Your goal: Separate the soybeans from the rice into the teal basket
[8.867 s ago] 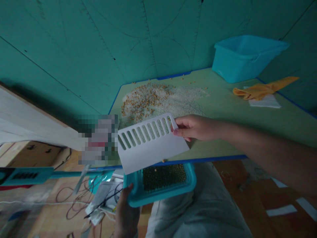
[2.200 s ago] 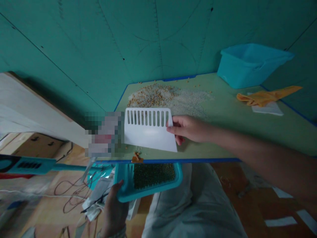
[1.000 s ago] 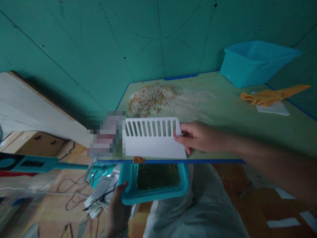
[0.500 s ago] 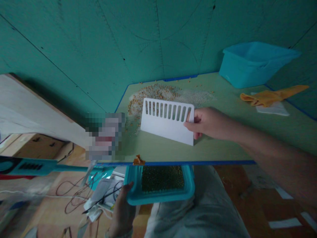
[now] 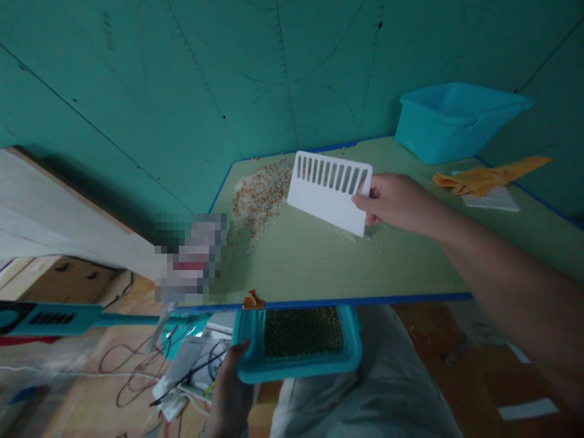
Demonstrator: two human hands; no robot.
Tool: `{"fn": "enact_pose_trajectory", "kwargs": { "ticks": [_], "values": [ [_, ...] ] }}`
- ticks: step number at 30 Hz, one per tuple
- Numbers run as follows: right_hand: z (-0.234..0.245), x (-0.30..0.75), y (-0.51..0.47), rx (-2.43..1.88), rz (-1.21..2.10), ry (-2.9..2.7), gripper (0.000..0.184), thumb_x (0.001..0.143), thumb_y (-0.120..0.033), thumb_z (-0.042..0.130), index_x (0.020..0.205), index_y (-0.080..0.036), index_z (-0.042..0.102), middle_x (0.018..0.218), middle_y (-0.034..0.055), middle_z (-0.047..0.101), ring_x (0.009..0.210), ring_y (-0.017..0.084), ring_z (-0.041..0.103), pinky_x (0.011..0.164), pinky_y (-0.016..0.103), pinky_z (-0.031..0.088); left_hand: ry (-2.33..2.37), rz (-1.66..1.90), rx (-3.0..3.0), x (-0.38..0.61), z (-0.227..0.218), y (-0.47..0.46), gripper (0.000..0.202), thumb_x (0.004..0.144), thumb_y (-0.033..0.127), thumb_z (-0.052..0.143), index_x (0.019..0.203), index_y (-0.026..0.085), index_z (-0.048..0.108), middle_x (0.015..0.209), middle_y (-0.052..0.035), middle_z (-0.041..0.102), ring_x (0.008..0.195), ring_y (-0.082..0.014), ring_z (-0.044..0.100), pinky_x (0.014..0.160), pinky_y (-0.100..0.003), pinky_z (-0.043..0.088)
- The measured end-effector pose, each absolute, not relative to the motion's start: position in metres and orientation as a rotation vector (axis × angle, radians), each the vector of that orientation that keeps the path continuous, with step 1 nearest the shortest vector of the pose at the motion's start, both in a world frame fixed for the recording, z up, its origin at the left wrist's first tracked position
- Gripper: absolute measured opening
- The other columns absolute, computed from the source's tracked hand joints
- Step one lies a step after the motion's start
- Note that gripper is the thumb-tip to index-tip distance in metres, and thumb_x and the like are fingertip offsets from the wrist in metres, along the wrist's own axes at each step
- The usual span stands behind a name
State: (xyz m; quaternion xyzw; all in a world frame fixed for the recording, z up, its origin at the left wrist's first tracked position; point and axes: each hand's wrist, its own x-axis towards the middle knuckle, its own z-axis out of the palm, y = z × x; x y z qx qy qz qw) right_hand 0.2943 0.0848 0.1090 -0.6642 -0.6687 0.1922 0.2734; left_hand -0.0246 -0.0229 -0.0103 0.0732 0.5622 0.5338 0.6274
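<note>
My right hand (image 5: pixel 396 198) grips the right end of a white slotted scraper (image 5: pixel 326 204). The scraper is tilted over the table, its slots toward the wall. To its left lies a spread pile of yellow and whitish grains (image 5: pixel 262 194), partly hidden behind the scraper's left end. A few pale grains lie near its lower edge. Below the table's front edge, my left hand (image 5: pixel 232 383) has its thumb over the left rim of a turquoise bin (image 5: pixel 298 372). Dark and yellow grains (image 5: pixel 303 331) show inside this bin; its far side is hidden under the table.
A second turquoise bin (image 5: pixel 456 125) stands at the back right of the pale green table (image 5: pixel 314 267). Beside it an orange cloth (image 5: pixel 488 176) lies on something white. A pixelated object (image 5: pixel 194 258) is at the left edge. Cables (image 5: pixel 137 371) lie on the floor.
My right hand has moved the scraper toward the wall and slightly right. The grain pile now lies more to the left, with a few grains in front of the scraper. My left hand stays on the bin.
</note>
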Motion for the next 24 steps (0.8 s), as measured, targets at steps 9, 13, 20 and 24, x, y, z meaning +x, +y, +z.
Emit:
{"fn": "enact_pose_trajectory", "kwargs": {
  "ticks": [9, 13, 20, 24],
  "values": [
    [0.117, 0.301, 0.085, -1.787, 0.402, -1.678, 0.016, 0.084, -0.026, 0.052, 0.072, -0.019, 0.059, 0.055, 0.0017, 0.060, 0.050, 0.015, 0.054, 0.051, 0.029, 0.035, 1.311, 1.157, 0.207, -0.027, -0.009, -0.022, 0.012, 0.046, 0.024, 0.080, 0.055, 0.023, 0.071, 0.063, -0.0044, 0.077, 0.101, -0.0421, 0.068, 0.084, -0.049, 0.057],
    [0.117, 0.306, 0.089, -1.794, 0.301, -1.578, 0.015, 0.086, -0.027, 0.049, 0.077, -0.018, 0.058, 0.061, 0.0031, 0.060, 0.055, 0.016, 0.054, 0.055, 0.030, 0.035, 1.333, 1.100, 0.260, -0.030, -0.012, -0.026, 0.015, 0.052, 0.031, 0.080, 0.065, 0.023, 0.075, 0.072, -0.0049, 0.080, 0.104, -0.0423, 0.066, 0.085, -0.050, 0.056],
    [0.108, 0.306, 0.096, -1.790, 0.127, -1.573, 0.022, 0.089, -0.033, 0.046, 0.072, -0.019, 0.052, 0.063, 0.0034, 0.056, 0.055, 0.015, 0.047, 0.053, 0.029, 0.028, 1.357, 1.063, 0.322, -0.044, -0.045, -0.017, 0.027, 0.053, 0.030, 0.079, 0.079, 0.024, 0.076, 0.064, -0.0071, 0.078, 0.103, -0.0458, 0.066, 0.079, -0.053, 0.058],
    [0.106, 0.309, 0.100, -1.807, -0.026, -1.542, 0.027, 0.090, -0.035, 0.045, 0.068, -0.020, 0.049, 0.061, 0.0031, 0.054, 0.053, 0.014, 0.042, 0.052, 0.029, 0.024, 1.402, 1.142, 0.448, -0.054, -0.057, -0.005, 0.029, 0.054, 0.017, 0.075, 0.081, 0.030, 0.074, 0.047, -0.0008, 0.070, 0.105, -0.0440, 0.065, 0.079, -0.053, 0.058]
  ]
}}
